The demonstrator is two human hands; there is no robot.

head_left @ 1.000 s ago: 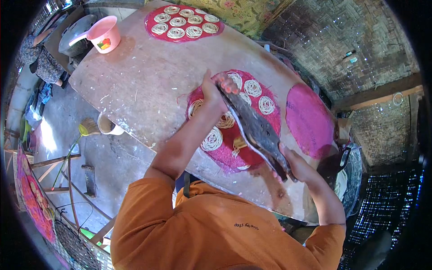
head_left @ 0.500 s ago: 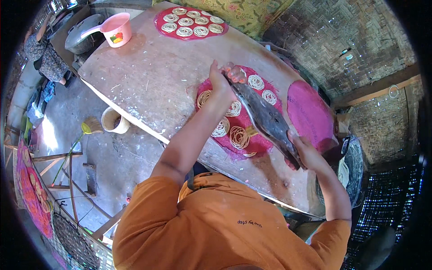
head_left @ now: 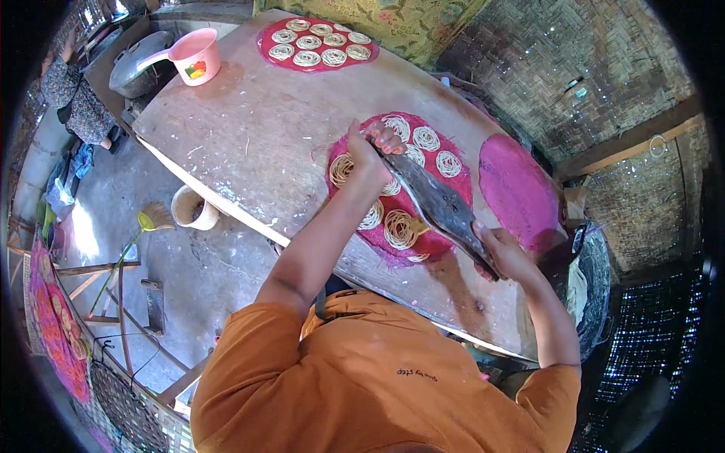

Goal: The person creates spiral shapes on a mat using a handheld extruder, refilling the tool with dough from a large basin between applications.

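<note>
Both hands grip a long, dark wooden hand press (head_left: 438, 198), held slantwise above the table. My left hand (head_left: 368, 153) is closed round its far left end; my right hand (head_left: 500, 251) is closed round its near right end. A tan piece (head_left: 418, 226) shows beneath the press's middle. Right beside it lies a coil of thin, pale dough strands (head_left: 399, 229) on a round red mesh sheet (head_left: 442, 245). Several more coils (head_left: 426, 139) rest on this sheet, some partly hidden by the press and my left hand.
Another red sheet with coils (head_left: 307, 58) lies at the table's far end, near a pink dipper (head_left: 198, 63). To the right is a bare pink round sheet (head_left: 517, 192). A pale bucket (head_left: 198, 208) stands on the floor; another person (head_left: 75, 98) is at far left.
The press and my right hand have shifted slightly up and left. My left fingers have moved a little lower on its far end. The coil by the tan piece looks denser.
</note>
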